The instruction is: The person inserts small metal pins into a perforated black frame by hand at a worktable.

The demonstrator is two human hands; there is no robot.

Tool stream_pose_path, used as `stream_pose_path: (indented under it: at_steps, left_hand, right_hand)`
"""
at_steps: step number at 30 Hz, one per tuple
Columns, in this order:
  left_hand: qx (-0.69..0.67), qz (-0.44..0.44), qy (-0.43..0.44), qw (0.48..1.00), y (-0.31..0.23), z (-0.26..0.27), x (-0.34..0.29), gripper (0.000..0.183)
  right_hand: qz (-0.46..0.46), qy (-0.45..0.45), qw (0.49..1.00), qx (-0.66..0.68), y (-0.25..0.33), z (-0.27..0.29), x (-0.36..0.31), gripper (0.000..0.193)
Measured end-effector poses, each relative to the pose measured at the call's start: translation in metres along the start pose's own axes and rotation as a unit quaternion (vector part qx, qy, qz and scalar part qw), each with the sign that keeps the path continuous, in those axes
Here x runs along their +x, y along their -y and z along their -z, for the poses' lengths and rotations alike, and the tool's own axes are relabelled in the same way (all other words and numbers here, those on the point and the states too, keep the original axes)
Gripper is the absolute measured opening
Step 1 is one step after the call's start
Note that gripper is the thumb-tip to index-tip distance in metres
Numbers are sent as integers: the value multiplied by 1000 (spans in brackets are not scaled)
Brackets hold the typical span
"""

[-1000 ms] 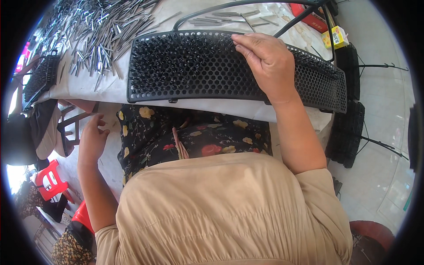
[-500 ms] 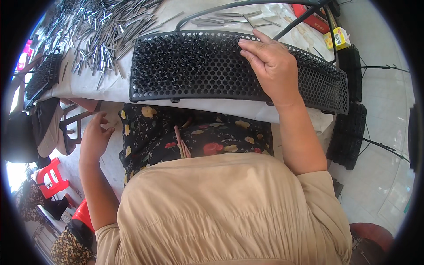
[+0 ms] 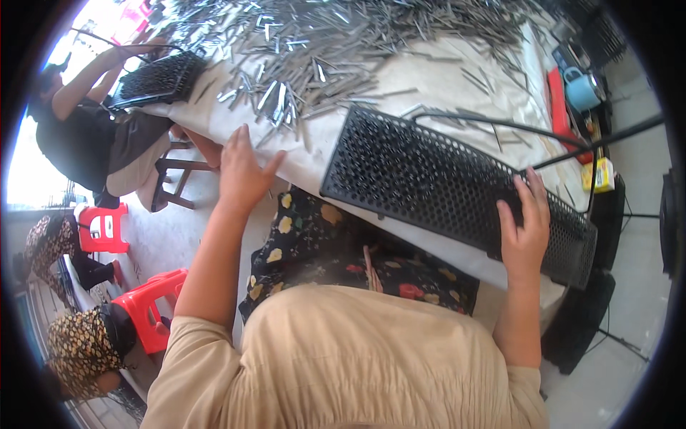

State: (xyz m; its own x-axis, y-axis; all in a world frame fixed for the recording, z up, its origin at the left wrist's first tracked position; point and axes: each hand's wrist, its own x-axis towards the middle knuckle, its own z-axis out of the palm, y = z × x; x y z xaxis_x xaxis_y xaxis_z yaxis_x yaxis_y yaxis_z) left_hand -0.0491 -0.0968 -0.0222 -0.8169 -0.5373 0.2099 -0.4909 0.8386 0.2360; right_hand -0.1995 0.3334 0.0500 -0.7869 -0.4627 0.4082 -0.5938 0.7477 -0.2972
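Observation:
A long black perforated panel [image 3: 457,214] lies slanted along the near edge of the table. Small upright black pieces crowd its left part; the honeycomb holes farther right look bare. A bent black wire frame [image 3: 486,124] rises from its far side. My right hand [image 3: 526,229] rests over the right half of the panel, fingers apart, with nothing visible in it. My left hand [image 3: 243,171] is raised near the table edge, left of the panel, its fingers spread and holding nothing. Beyond it, thin silver-grey strips [image 3: 321,79] are heaped on the white tablecloth [image 3: 411,71].
At the left, another person [image 3: 78,146] sits with a similar black panel [image 3: 161,77]. Red plastic stools [image 3: 103,227] stand on the floor. A light-blue mug [image 3: 582,89] and a yellow box [image 3: 599,175] are at the right. More black panels [image 3: 579,322] stand beside the table.
The view has swung left, showing more strips and the other person. My left hand has risen toward the table with its fingers spreading. My right hand has shifted rightward along the panel.

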Motion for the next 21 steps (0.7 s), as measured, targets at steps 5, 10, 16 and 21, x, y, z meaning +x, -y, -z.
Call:
stream_pose_path:
  at_steps: [5, 10, 16, 21]
  left_hand:
    - [60, 31, 13, 998, -11, -21, 43, 119]
    - [-32, 146, -62, 987, 37, -47, 120, 108]
    - [-10, 275, -30, 961, 68, -63, 185, 82]
    - [-84, 102, -59, 990, 55, -79, 191, 69]
  right_hand:
    - [-65, -6, 997, 38, -4, -5, -8, 54]
    - [-44, -14, 999, 23, 2, -10, -5, 55]
    - [-7, 26, 998, -51, -3, -6, -5, 53]
    - [-5, 23, 999, -47, 2, -8, -1, 53]
